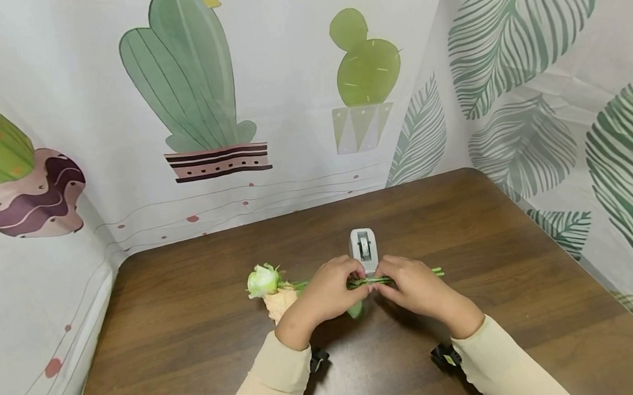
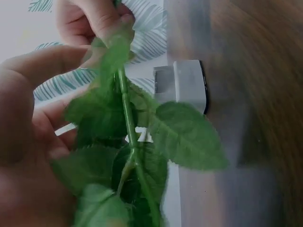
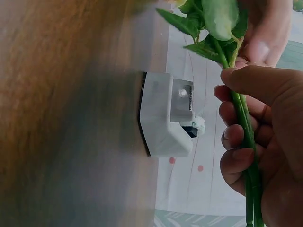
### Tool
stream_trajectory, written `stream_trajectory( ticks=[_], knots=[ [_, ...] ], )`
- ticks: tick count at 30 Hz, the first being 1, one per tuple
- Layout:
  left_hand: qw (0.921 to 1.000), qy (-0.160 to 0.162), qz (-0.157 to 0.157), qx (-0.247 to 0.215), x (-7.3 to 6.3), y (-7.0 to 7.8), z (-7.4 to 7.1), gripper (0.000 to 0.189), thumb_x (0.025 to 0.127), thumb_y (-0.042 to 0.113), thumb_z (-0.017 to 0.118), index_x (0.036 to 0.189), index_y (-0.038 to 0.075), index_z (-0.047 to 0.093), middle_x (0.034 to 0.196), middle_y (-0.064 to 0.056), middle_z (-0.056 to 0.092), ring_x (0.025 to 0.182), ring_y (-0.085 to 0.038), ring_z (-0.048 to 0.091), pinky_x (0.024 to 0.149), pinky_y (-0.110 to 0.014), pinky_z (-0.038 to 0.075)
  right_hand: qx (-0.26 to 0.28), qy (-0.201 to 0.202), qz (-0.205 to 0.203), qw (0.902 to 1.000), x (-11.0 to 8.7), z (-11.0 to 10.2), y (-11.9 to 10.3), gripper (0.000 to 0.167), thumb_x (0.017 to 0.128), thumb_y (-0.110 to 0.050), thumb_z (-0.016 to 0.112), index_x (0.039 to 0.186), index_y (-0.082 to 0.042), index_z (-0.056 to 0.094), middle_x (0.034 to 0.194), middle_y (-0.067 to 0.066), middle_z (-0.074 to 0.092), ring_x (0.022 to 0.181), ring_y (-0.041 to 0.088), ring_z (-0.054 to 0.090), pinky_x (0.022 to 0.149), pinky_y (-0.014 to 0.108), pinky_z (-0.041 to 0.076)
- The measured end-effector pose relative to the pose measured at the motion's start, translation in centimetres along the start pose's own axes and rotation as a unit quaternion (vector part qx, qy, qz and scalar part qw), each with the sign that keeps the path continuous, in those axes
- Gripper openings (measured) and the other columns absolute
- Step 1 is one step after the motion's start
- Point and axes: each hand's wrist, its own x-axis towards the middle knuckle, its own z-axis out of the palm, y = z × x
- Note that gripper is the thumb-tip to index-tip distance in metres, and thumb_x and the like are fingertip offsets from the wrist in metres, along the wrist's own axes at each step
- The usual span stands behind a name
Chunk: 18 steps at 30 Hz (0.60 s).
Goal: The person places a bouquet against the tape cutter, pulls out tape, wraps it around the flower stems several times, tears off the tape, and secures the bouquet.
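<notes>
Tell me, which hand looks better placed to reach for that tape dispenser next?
Probably the left hand: its hold near the leaves looks looser, while the right hand wraps round the bare stems and could steady them. It's close, though: both hands are near the tape dispenser.

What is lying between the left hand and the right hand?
Green stems span the small gap from the left hand to the right hand; the head view shows this.
</notes>
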Motion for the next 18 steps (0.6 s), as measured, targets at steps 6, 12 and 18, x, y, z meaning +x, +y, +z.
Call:
stream_trajectory(
  ticks=[6,12,18],
  knots=[
    [0.9997,0.000,-0.019,-0.012,0.06,-0.33,-0.07,0.016,0.097,0.025,0.061,0.100,0.015,0.073,0.098,0.004,0.067,0.090,-0.013,0.062,0.083,-0.030,0.052,-0.007,0.009,-0.006,0.9999,0.02,0.00,0.00,0.016,0.089,-0.018,0.078,0.087,-0.018,0.061,0.083,-0.007,0.058,0.073,0.006,0.050,0.064,0.026,0.046],
    [0.9984,-0.051,-0.025,-0.004,-0.01,-0.53,0.01,0.025,0.099,0.030,0.057,0.111,0.017,0.074,0.111,0.004,0.072,0.105,-0.015,0.067,0.093,-0.033,0.053,-0.006,0.014,-0.010,0.9998,0.00,0.06,-0.03,0.019,0.087,-0.016,0.079,0.086,-0.017,0.061,0.082,-0.008,0.056,0.072,0.004,0.045,0.063,0.023,0.044],
    [0.9972,-0.065,-0.020,-0.029,-0.03,-0.63,-0.08,0.023,0.100,0.028,0.063,0.113,0.014,0.075,0.111,0.000,0.071,0.102,-0.015,0.067,0.090,-0.030,0.054,-0.005,0.014,-0.013,0.9998,-0.01,0.15,-0.06,0.021,0.085,-0.012,0.080,0.087,-0.016,0.059,0.083,-0.008,0.056,0.072,0.004,0.044,0.063,0.022,0.044]
  ],
)
